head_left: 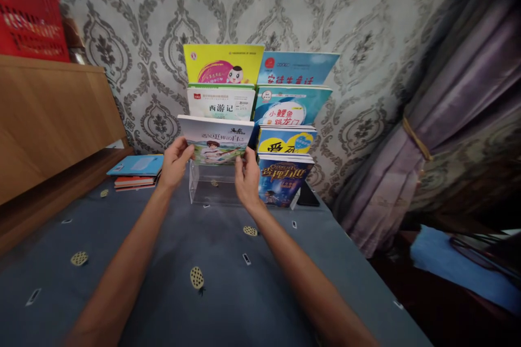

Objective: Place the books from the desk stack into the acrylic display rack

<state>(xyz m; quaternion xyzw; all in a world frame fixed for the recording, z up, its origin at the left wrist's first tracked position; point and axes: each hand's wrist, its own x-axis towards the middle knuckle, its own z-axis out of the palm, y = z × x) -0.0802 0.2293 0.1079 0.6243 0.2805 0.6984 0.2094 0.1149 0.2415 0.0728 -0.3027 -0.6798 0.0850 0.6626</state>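
Observation:
Both my hands hold one white-and-green picture book upright at the left column of a clear acrylic tiered book stand. My left hand grips the book's left edge and my right hand grips its right edge. The lowest clear pocket of the stand shows bare under the book. Above it in the left column sit a white book and a yellow book. The right column holds several books, the lowest a dark blue one.
A small stack of books with a light blue cover lies on the grey-blue patterned cloth at the left. A wooden headboard carries a red basket. Purple curtains hang at the right, past the cloth's edge.

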